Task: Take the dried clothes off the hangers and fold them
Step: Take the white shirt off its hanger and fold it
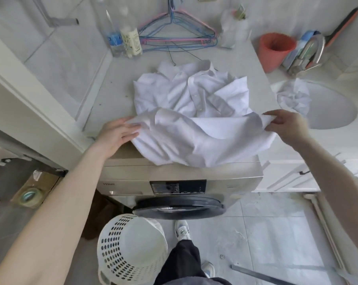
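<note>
White, crumpled button-up shirt [194, 103] sprawls over the pale speckled table [112, 89] above a beige washing machine [174, 175], thin wire hangers [178, 40] behind. Left hand [118, 134] presses the hem flat-fingered; right hand [285, 125] pinches its far corner.

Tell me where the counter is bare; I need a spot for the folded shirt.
Bare counter lies left of the white shirt, between it and the wall, in front of the bottles. A smaller patch sits between the shirt's collar and the hangers. The back edge is crowded: bottles, hangers, plastic bag, red cup.
</note>
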